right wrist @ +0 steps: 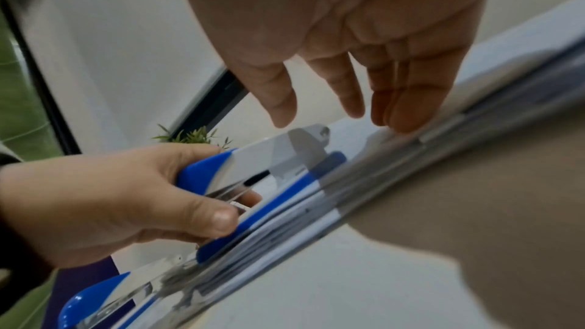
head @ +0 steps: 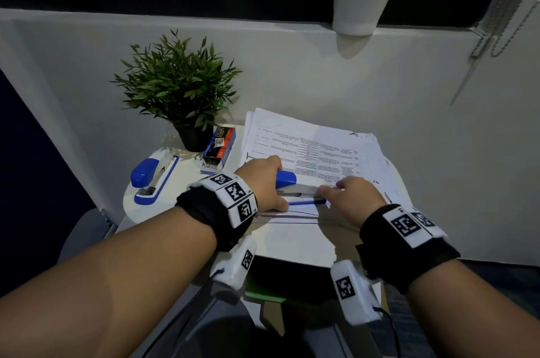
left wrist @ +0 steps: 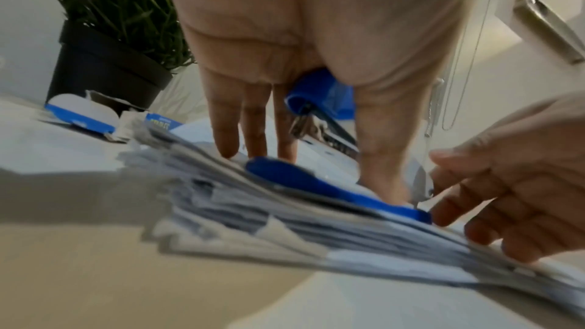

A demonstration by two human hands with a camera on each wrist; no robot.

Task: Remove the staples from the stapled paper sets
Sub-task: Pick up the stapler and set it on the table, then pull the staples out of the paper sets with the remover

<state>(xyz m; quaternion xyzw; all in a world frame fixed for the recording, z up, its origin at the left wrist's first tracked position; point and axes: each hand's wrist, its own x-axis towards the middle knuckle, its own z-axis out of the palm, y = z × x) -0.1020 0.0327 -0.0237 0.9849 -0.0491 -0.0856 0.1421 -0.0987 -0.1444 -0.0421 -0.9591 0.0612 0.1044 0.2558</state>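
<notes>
A thick stack of printed paper sets [head: 321,150] lies on a small white table [head: 292,240]. My left hand [head: 264,185] grips a blue and white stapler [head: 287,180] that sits on the stack's near corner. In the right wrist view its thumb presses the stapler [right wrist: 253,166] at the blue base while the fingers wrap the top. My right hand [head: 353,196] is just right of the stapler's front tip. Its fingers [right wrist: 408,109] hang fairly straight, tips resting on the paper stack [right wrist: 411,159]. No staple is visible.
A second blue and white stapler [head: 153,179] lies at the table's left. A staples box [head: 219,147] and a potted plant [head: 181,85] stand behind it. A white wall rises right behind the papers. A dark object lies under the table's near edge.
</notes>
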